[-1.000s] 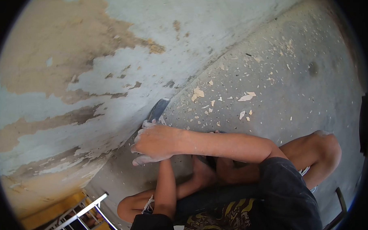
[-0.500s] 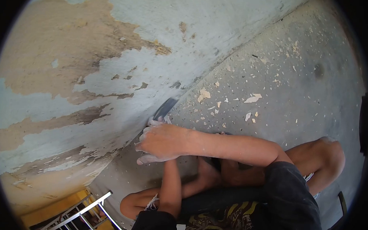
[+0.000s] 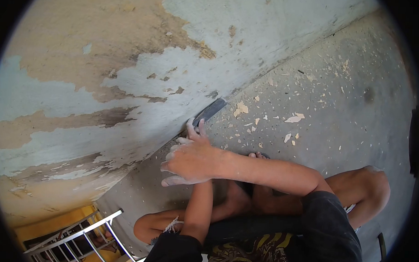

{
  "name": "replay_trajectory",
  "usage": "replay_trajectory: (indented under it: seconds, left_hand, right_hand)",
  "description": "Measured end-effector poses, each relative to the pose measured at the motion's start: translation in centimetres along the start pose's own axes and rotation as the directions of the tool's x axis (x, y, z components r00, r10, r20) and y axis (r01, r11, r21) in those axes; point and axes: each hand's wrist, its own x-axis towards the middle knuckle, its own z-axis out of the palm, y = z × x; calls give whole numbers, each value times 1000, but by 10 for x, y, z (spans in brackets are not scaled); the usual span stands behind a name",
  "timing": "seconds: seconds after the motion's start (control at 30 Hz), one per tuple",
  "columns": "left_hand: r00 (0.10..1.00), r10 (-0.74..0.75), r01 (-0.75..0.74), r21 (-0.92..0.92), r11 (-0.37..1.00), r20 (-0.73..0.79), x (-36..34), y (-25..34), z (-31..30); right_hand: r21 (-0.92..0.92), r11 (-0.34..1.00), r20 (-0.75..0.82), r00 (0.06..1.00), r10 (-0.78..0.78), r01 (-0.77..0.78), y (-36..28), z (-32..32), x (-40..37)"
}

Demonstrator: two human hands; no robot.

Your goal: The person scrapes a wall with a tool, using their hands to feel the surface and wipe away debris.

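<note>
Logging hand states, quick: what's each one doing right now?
Right hand: fingers bent beside the dark flat tool; can't tell whether it's holding it.
Left hand: largely hidden beneath the right; grip can't be told.

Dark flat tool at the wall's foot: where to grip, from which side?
Probably the near end of the dark flat tool, where fingers meet it, coming from the person's side. It runs along the foot of the wall with its far end pointing away; any handle is hidden.
</note>
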Motion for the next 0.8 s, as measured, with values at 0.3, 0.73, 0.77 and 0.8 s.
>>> replay_trajectory:
  seconds: [0.3, 0.73, 0.77, 0.8]
  left_hand:
    - [992, 51, -38, 109, 993, -119, 17, -83, -37]
    - [991, -87, 110, 246, 963, -104, 34, -99, -50]
    - [990, -90, 113, 243, 963, -105, 31, -95, -45]
    - [996, -4, 24, 217, 976, -92, 23, -88, -35]
  right_hand:
    - [-109, 889, -740, 561, -372, 446, 5, -73, 15]
    - [-391, 820, -782, 621, -56, -418, 33, -118, 4]
    - [-413, 813, -775, 627, -77, -411, 32, -118, 5]
    - [-416, 813, -771, 631, -79, -407, 32, -118, 6]
